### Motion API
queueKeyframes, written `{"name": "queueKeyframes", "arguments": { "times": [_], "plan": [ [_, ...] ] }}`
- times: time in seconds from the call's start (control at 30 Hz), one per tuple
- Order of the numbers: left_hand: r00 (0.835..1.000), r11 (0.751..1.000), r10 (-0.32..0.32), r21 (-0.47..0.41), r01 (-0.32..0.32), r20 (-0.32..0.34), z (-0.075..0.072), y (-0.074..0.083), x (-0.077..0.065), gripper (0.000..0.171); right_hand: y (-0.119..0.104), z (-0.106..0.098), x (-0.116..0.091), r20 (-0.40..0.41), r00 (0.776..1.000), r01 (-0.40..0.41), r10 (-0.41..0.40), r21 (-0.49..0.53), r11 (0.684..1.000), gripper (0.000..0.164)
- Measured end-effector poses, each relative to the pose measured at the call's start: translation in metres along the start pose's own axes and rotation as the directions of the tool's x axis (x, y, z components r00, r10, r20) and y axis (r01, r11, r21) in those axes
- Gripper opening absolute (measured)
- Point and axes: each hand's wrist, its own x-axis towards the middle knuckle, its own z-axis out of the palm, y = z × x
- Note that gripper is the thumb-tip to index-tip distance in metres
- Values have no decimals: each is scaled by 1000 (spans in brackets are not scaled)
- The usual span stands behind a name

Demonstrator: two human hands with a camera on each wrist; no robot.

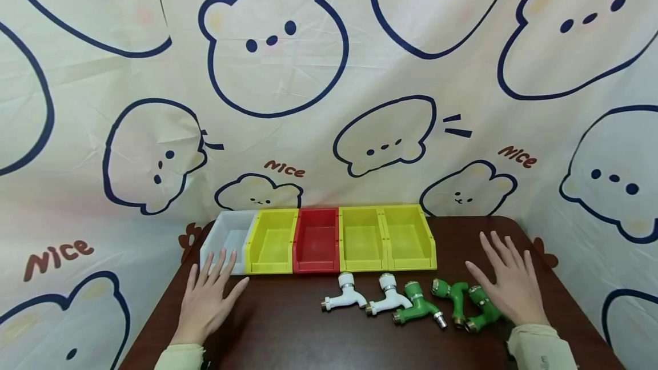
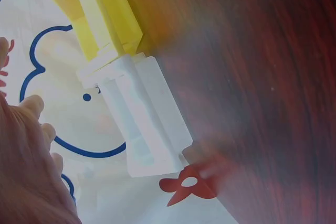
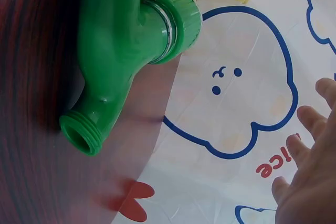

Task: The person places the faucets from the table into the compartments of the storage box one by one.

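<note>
My left hand [image 1: 207, 300] is held over the table's left side with fingers spread, just in front of the white bin [image 1: 235, 232]. My right hand [image 1: 511, 283], fingers also spread, hovers at the right and overlaps a green faucet [image 1: 485, 312] in the head view. In the right wrist view that green faucet [image 3: 113, 40] looms close, its threaded mouth facing the camera. Left of it lie another green faucet [image 1: 454, 297] and a third green faucet [image 1: 418, 306] with a metal spout tip. Two white faucets, one [image 1: 389, 296] beside the other [image 1: 345, 294], lie near mid-table. Neither hand holds anything.
Along the back of the dark wood table [image 1: 298, 336] stands a row of bins: the white one, a yellow bin [image 1: 271, 241], a red bin [image 1: 317, 240], then two joined yellow bins [image 1: 364, 238]. A bear-print curtain [image 1: 277, 84] rises behind and beside the table.
</note>
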Motion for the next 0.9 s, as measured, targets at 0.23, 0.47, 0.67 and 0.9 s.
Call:
{"name": "queueKeyframes", "arguments": {
  "times": [0.23,0.47,0.67,0.9],
  "plan": [
    [1000,1000,10,-2,-10,-8,2,0,1,85,1,3,-1,18,1000,11,-11,1,1000,85],
    [1000,1000,20,-11,-20,-14,2,-9,14,80,5,6,-3,56,998,-10,9,12,1000,86],
    [1000,999,14,-28,-15,-15,-1,-28,33,77,18,8,-2,207,978,-37,40,-19,999,92],
    [995,996,-56,-71,62,87,0,-43,67,80,39,13,-9,340,938,-57,70,-48,997,97]
  ]
}}
